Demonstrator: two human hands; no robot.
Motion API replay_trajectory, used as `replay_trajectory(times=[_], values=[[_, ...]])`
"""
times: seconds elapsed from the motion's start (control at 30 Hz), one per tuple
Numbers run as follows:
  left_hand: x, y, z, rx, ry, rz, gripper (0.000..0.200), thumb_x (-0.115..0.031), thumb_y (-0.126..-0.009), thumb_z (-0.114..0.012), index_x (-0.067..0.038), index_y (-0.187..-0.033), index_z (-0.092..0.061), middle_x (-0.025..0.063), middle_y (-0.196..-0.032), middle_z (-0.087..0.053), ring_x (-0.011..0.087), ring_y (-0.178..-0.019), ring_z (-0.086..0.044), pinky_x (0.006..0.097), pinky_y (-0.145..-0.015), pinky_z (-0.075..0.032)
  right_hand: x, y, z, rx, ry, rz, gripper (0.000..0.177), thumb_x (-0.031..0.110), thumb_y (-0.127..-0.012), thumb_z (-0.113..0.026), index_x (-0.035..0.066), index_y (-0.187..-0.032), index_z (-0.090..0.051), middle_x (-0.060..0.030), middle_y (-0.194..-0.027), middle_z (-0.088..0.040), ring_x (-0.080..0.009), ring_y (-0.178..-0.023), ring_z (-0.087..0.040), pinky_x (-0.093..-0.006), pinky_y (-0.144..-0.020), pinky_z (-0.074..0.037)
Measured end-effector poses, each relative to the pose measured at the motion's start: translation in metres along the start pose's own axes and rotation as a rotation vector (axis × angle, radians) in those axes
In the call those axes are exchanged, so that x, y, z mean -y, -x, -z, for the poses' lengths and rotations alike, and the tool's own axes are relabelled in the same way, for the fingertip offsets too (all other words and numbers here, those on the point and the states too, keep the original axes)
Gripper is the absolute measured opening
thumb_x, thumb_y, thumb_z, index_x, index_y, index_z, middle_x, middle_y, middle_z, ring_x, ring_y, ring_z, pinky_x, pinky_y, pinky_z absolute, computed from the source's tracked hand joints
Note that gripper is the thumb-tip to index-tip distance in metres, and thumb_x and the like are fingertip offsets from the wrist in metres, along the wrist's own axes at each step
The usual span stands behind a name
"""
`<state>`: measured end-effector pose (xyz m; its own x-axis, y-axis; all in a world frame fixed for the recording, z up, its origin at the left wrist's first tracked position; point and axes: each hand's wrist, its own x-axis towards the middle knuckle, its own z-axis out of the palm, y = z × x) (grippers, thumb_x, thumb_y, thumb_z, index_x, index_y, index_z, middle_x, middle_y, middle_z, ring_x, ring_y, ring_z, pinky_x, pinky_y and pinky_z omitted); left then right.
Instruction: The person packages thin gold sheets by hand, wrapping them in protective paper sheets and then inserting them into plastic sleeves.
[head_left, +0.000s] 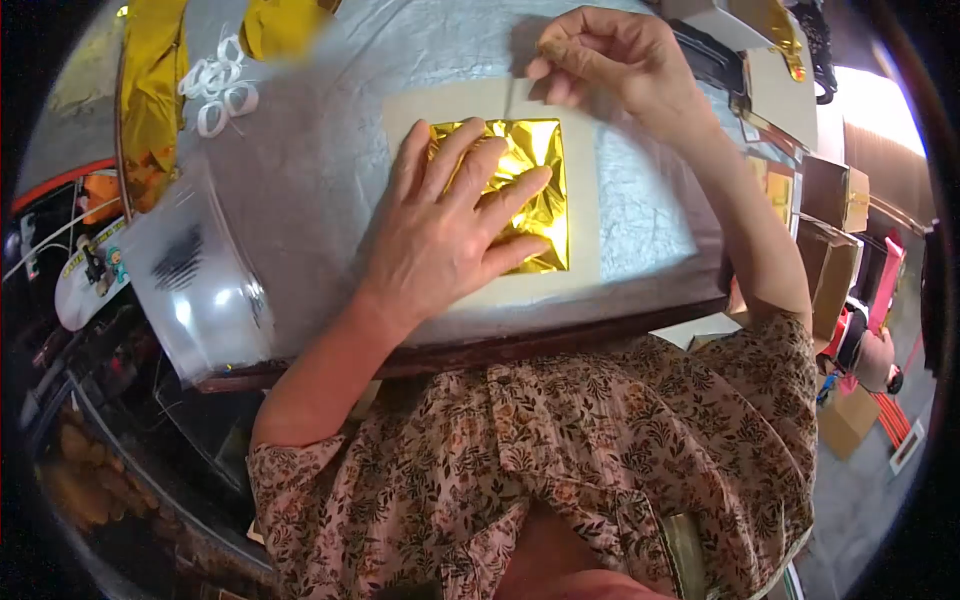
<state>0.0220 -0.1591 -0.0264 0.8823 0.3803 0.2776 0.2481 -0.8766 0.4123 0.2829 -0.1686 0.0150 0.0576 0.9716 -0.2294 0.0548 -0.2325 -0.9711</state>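
Observation:
A square of shiny gold foil lies crinkled on a larger cream-coloured sheet. Spread flat across the foil is my left hand, its fingers apart and pressing on it. My right hand is raised over the sheet's far right corner, thumb and fingertips pinched together. Whatever sits in that pinch is too small and blurred to name.
White ribbon-like rolls lie at the table's far left, near gold foil. Clear plastic sleeves rest at the left edge. Cardboard boxes stand to the right, and a skateboard is off to the left.

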Motion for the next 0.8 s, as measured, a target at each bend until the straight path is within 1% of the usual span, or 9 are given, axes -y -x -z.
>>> replay_trajectory(times=[0.07,0.17,0.27,0.33,0.4,0.53,0.67,0.77,0.8], values=[[-0.001,0.004,0.001,0.028,0.025,0.021,0.056,-0.054,-0.084,-0.075,-0.021,-0.129,-0.071,0.0101,-0.129,-0.056,0.031,-0.134,-0.049,0.0607,-0.117,-0.032,0.012,0.0,-0.001,0.086,0.042,-0.017,0.018,0.013,-0.104,-0.063,-0.003,-0.103,-0.071,-0.0102,-0.091,-0.077,-0.0096,-0.072,-0.07,-0.0231,-0.065,-0.057],[-0.001,0.009,0.0,0.012,0.021,0.012,0.058,-0.055,-0.082,-0.075,-0.022,-0.13,-0.071,0.0092,-0.132,-0.056,0.031,-0.136,-0.047,0.0612,-0.118,-0.031,0.013,-0.004,-0.002,0.128,-0.012,-0.026,0.017,0.011,-0.103,-0.064,-0.004,-0.105,-0.071,-0.0106,-0.09,-0.077,-0.0101,-0.072,-0.071,-0.0228,-0.064,-0.057],[-0.005,0.011,0.003,0.013,0.003,0.029,0.062,-0.055,-0.079,-0.077,-0.024,-0.131,-0.07,0.0072,-0.134,-0.055,0.0306,-0.137,-0.047,0.0596,-0.118,-0.032,0.019,-0.007,0.0,0.103,0.008,-0.067,0.015,0.009,-0.102,-0.065,-0.004,-0.106,-0.071,-0.0117,-0.09,-0.077,-0.0107,-0.071,-0.071,-0.024,-0.063,-0.058],[-0.006,0.011,0.006,0.025,-0.039,0.045,0.061,-0.054,-0.078,-0.079,-0.028,-0.133,-0.071,0.0062,-0.139,-0.056,0.0318,-0.133,-0.051,0.0562,-0.115,-0.036,0.018,-0.007,0.003,0.136,0.061,-0.033,0.015,0.008,-0.102,-0.065,-0.004,-0.106,-0.071,-0.0128,-0.09,-0.078,-0.0113,-0.071,-0.071,-0.0246,-0.063,-0.059],[-0.009,0.014,0.006,0.025,-0.027,0.048,0.061,-0.054,-0.078,-0.08,-0.028,-0.133,-0.072,0.0055,-0.141,-0.055,0.0323,-0.133,-0.05,0.0541,-0.114,-0.039,0.023,-0.003,0.004,0.163,0.123,0.012,0.015,0.008,-0.102,-0.065,-0.005,-0.106,-0.072,-0.0138,-0.091,-0.078,-0.0119,-0.071,-0.072,-0.0253,-0.062,-0.059],[-0.007,0.014,0.007,0.029,-0.001,0.054,0.062,-0.052,-0.075,-0.082,-0.028,-0.131,-0.073,0.0049,-0.144,-0.054,0.0363,-0.134,-0.047,0.0507,-0.111,-0.044,0.026,-0.002,0.001,0.142,0.105,-0.089,0.015,0.007,-0.101,-0.066,-0.005,-0.104,-0.072,-0.0157,-0.092,-0.078,-0.0134,-0.072,-0.073,-0.0266,-0.061,-0.06],[-0.009,0.014,0.008,0.038,0.023,0.074,0.063,-0.049,-0.072,-0.085,-0.028,-0.131,-0.073,0.0047,-0.143,-0.054,0.0395,-0.133,-0.047,0.0511,-0.112,-0.044,0.027,-0.004,0.0,0.102,0.101,-0.151,0.015,0.008,-0.102,-0.065,-0.005,-0.105,-0.072,-0.0162,-0.092,-0.078,-0.0145,-0.072,-0.074,-0.0274,-0.061,-0.061],[-0.009,0.013,0.008,0.038,0.044,0.085,0.064,-0.048,-0.071,-0.086,-0.028,-0.131,-0.073,0.0044,-0.143,-0.054,0.0406,-0.133,-0.047,0.0518,-0.112,-0.044,0.022,-0.004,0.001,0.164,0.108,-0.06,0.015,0.007,-0.101,-0.065,-0.006,-0.105,-0.072,-0.0162,-0.091,-0.078,-0.0146,-0.072,-0.074,-0.0275,-0.062,-0.061],[-0.008,0.013,0.006,0.02,0.027,0.068,0.065,-0.052,-0.071,-0.084,-0.027,-0.13,-0.072,0.0032,-0.14,-0.053,0.04,-0.134,-0.046,0.0524,-0.112,-0.045,0.023,-0.005,0.0,0.164,0.107,-0.061,0.015,0.007,-0.101,-0.065,-0.006,-0.105,-0.072,-0.0162,-0.091,-0.078,-0.0146,-0.072,-0.074,-0.0275,-0.062,-0.061]])
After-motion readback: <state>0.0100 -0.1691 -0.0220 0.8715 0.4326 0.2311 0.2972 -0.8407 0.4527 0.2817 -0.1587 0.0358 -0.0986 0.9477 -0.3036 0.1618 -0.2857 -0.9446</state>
